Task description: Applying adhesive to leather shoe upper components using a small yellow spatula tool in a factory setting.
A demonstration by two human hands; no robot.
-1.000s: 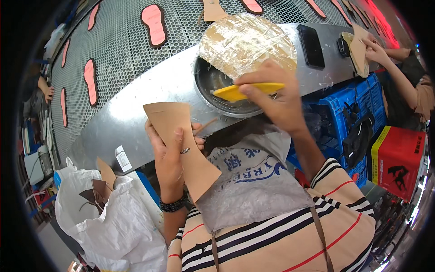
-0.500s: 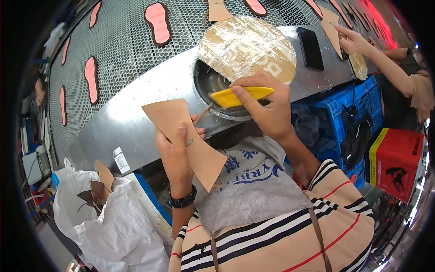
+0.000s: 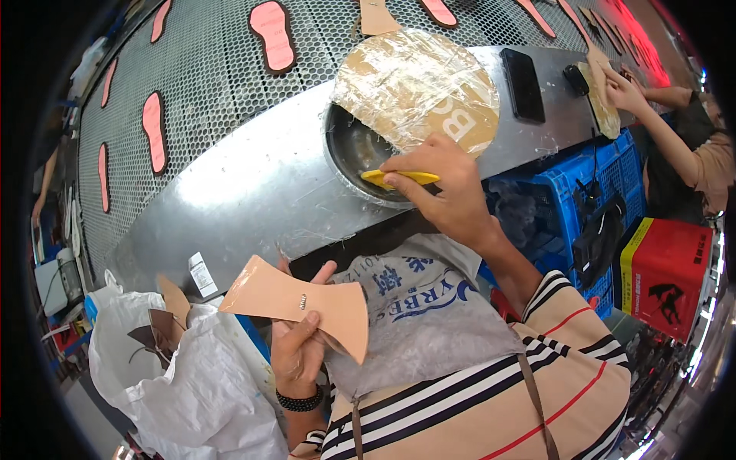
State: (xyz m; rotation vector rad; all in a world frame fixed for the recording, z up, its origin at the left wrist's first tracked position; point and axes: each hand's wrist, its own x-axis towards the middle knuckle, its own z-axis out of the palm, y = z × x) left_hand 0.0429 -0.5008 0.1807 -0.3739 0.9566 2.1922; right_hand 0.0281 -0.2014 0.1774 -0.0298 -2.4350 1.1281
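A tan, leather-like shoe upper piece (image 3: 264, 287), waisted in the middle with a small metal ornament, is pinched in my left hand (image 3: 295, 356), low over my lap. Its left end looks glossy. My right hand (image 3: 452, 184) grips a yellow-handled brush (image 3: 420, 177) over the near edge of a round metal bowl (image 3: 343, 138); the brush tip points into the bowl and cannot be made out. A round cardboard lid (image 3: 418, 84), wrapped in shiny film, covers much of the bowl.
Pink insoles (image 3: 272, 38) lie on the mesh conveyor (image 3: 207, 77) beyond the metal ledge. A black phone (image 3: 523, 86) rests right of the lid. White sack (image 3: 207, 383) at left, blue crate (image 3: 563, 192) and red tin (image 3: 668, 276) at right. A co-worker's hand (image 3: 627, 93) holds another tan piece.
My left hand has drawn the upper piece down and left, turning it more level. My right hand has shifted slightly left with the brush, whose handle has turned edge-on. The co-worker's piece has moved right.
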